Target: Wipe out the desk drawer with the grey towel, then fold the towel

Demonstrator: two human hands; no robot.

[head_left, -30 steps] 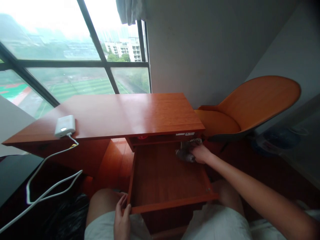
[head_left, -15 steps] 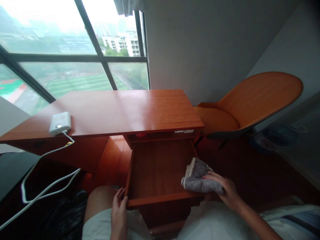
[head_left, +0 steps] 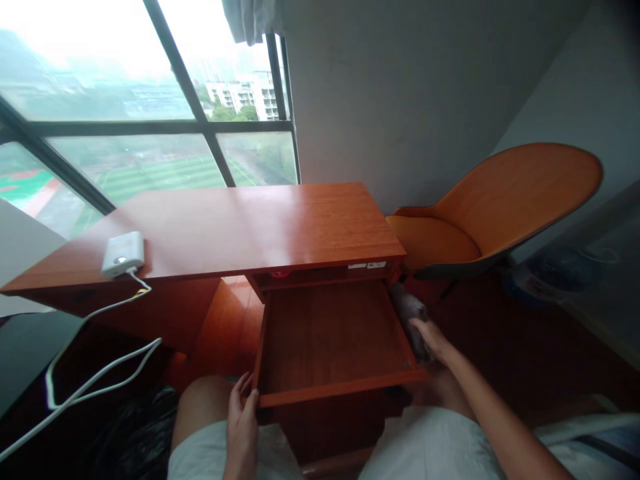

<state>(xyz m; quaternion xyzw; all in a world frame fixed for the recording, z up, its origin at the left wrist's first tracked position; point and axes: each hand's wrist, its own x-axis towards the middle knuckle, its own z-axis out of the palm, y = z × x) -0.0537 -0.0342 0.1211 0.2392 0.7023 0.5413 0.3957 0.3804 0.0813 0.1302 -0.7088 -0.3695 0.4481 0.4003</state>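
A wooden drawer [head_left: 345, 385] is pulled out in front of my knees, and its bare bottom shows. At its front left corner my left hand [head_left: 242, 421] is closed on the edge, thumb on the near side. My right hand [head_left: 434, 340] holds a grey cloth [head_left: 411, 308] against the outer face of the drawer's right side wall. Part of the cloth is hidden behind that wall and under my fingers.
The reddish wooden desk [head_left: 260, 220] carries a white charger-like box [head_left: 123, 253] with a white cable [head_left: 107, 305] hanging off the front. An orange chair [head_left: 520, 200] stands to the right. A large water bottle [head_left: 565, 270] lies in shadow beyond it. A dark plastic bag [head_left: 133, 433] is at lower left.
My right hand has moved the cloth from the drawer's front right corner to the outside of its right wall. My left hand keeps its hold on the left corner.
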